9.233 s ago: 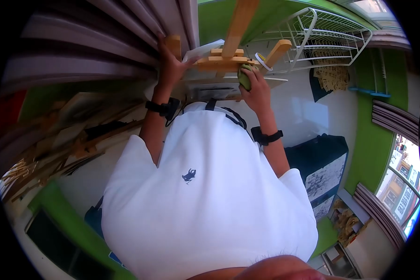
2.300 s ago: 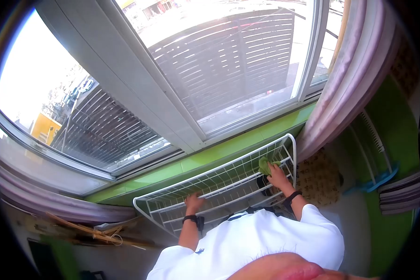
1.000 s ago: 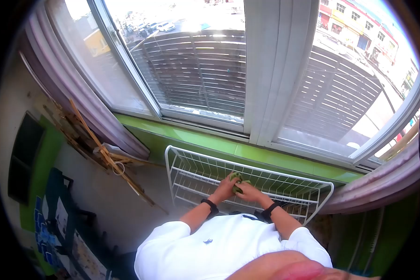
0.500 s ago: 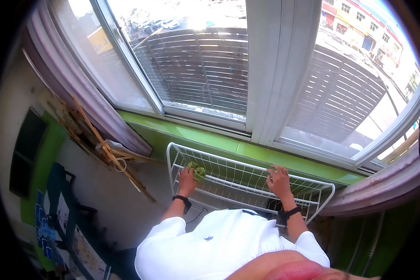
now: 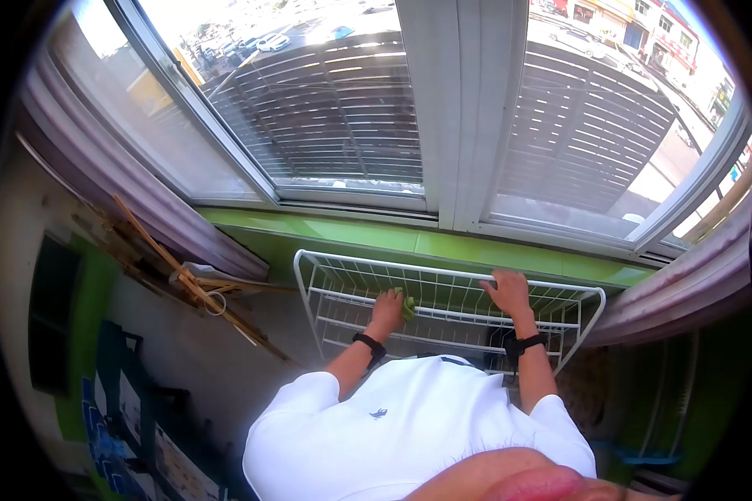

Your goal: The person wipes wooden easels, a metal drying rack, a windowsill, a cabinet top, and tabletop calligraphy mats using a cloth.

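A white wire rack stands in front of me below the window. Bunched in my left hand is a green cloth, pressed against the rack's front rail left of the middle. My right hand is on the back top rail, right of the middle, with its fingers curled over the bar and the thumb sticking out to the left. Part of the cloth is hidden behind my left fingers.
A green tiled sill runs behind the rack under sliding windows. Wooden easels lean to the left beside a curtain. Another curtain hangs close to the rack's right end. A dark table is at lower left.
My left hand has slid right along the front rail with the green cloth. My right hand has moved up to the back rail, and its fingers have closed over it. The view has shifted slightly.
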Tool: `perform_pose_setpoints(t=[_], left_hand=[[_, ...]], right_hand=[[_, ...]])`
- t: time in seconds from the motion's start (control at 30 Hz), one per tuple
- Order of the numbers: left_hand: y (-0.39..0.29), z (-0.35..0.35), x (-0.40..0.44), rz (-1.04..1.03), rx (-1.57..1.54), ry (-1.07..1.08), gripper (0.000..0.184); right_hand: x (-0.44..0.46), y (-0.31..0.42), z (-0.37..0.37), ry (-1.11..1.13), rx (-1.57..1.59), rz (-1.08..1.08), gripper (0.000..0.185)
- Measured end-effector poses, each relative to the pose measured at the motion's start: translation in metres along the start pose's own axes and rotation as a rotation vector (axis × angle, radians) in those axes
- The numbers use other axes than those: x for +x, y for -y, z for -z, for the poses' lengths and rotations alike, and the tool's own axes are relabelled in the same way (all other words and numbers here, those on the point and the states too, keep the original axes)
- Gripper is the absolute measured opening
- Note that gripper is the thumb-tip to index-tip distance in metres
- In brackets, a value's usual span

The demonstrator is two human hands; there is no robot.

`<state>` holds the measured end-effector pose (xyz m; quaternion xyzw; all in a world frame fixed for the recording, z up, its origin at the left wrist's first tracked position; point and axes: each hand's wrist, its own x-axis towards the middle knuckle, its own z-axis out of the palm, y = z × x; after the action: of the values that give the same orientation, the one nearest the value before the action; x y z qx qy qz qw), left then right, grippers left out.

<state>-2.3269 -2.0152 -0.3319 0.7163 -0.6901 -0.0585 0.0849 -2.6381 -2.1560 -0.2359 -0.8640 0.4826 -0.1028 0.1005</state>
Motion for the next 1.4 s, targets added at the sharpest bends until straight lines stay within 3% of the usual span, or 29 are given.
perform_pose_setpoints(t=[0.13,0.23,0.3,0.37,0.43,0.57,0.67,0.73,0.9,1.1,1.17,1.23,1.27,1.33,1.4], left_hand=[[-0.05,-0.001,0.017,-0.125,-0.017,0.089,0.049],[-0.075,0.004,0.017,-0.251,-0.207,0.142,0.049],[-0.078,0.011,0.011,-0.426,-0.451,0.112,0.056],[-0.052,0.006,0.002,-0.478,-0.438,0.068,0.056],[-0.012,0.022,-0.013,-0.421,-0.423,0.028,0.054],[0.077,0.055,-0.039,-0.036,-0.25,-0.061,0.047],[0.136,0.051,-0.049,0.064,-0.186,-0.196,0.045],[0.147,0.05,-0.049,0.227,-0.163,-0.218,0.041],[0.095,0.012,-0.025,0.271,0.121,-0.317,0.039],[0.004,0.002,-0.009,-0.029,0.015,-0.108,0.052],[-0.032,0.012,-0.005,-0.132,-0.091,0.028,0.057],[-0.05,-0.001,0.005,-0.338,-0.254,0.112,0.064],[-0.061,-0.007,0.008,-0.325,-0.255,0.112,0.064],[-0.079,-0.014,0.013,-0.54,-0.363,0.079,0.07],[-0.09,-0.013,0.012,-0.532,-0.375,0.059,0.07]], right_hand=[[-0.002,0.0,-0.004,-0.064,0.02,0.0,0.043],[-0.004,0.0,-0.005,-0.121,0.059,0.003,0.042],[-0.005,0.0,-0.009,-0.166,0.073,0.011,0.041],[0.0,-0.007,-0.019,-0.244,0.052,0.053,0.04],[0.0,-0.004,-0.017,-0.215,0.046,0.035,0.039],[0.0,0.0,-0.018,-0.161,0.048,0.004,0.038],[0.003,0.003,-0.018,-0.159,0.05,0.016,0.037],[0.004,-0.001,-0.021,-0.167,0.059,0.025,0.037],[0.0,-0.003,-0.009,-0.138,0.095,-0.002,0.038],[-0.004,-0.009,-0.001,-0.032,0.1,-0.05,0.038],[-0.004,-0.008,-0.01,-0.172,0.088,-0.008,0.038],[-0.002,-0.007,-0.012,-0.167,0.079,-0.007,0.038],[-0.002,-0.004,-0.013,-0.166,0.073,-0.017,0.037],[-0.002,0.0,-0.011,-0.158,0.093,-0.027,0.037],[-0.003,0.001,-0.004,-0.097,0.114,-0.064,0.034]])
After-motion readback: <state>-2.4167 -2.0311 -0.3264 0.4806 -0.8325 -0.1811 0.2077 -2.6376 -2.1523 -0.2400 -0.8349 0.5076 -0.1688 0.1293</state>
